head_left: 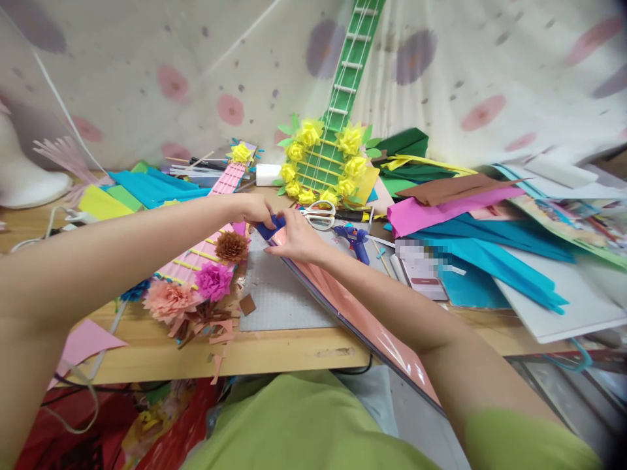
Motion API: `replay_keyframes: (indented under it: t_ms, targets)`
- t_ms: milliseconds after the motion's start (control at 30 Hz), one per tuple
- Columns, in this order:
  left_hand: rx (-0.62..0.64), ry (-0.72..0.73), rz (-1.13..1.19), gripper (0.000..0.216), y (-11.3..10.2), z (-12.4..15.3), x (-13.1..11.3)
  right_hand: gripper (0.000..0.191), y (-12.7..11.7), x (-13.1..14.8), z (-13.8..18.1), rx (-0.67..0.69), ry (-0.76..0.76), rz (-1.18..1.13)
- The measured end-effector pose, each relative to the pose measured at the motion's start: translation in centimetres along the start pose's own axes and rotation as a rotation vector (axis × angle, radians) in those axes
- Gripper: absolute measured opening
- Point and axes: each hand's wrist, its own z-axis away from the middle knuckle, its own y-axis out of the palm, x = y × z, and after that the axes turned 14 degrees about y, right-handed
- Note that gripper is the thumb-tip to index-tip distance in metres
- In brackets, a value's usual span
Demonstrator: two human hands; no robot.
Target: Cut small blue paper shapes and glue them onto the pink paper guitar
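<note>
My left hand pinches a dark blue piece, apparently paper, at the far end of a long pack of coloured paper sheets. My right hand curls over that same end, thumb and fingers closed on the pack. Salmon paper shows on top under shiny clear plastic, with other colours along its edge. The pack slants over the table's front edge, passing beneath my right forearm. Left of my hands lies a pink paper guitar with paper flowers, partly covered by my left forearm. White-handled scissors lie just beyond my right hand.
A green paper guitar with yellow flowers leans on the curtain. A blue glue gun and a phone lie on the right. Folded coloured papers pile up beyond. A grey cutting mat and brown scraps are near the front edge.
</note>
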Motion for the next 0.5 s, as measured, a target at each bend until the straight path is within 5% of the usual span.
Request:
replay_keyframes:
  t_ms: [200,500]
  targets:
    - [0.019,-0.043,0.41,0.015,0.3,-0.6,1.0,0.059,-0.3,-0.2,0.1,0.011,-0.012,0.01]
    - [0.007,-0.119,0.517,0.013,-1.3,-1.1,2.4,0.059,-0.7,-0.2,0.4,0.033,0.006,0.037]
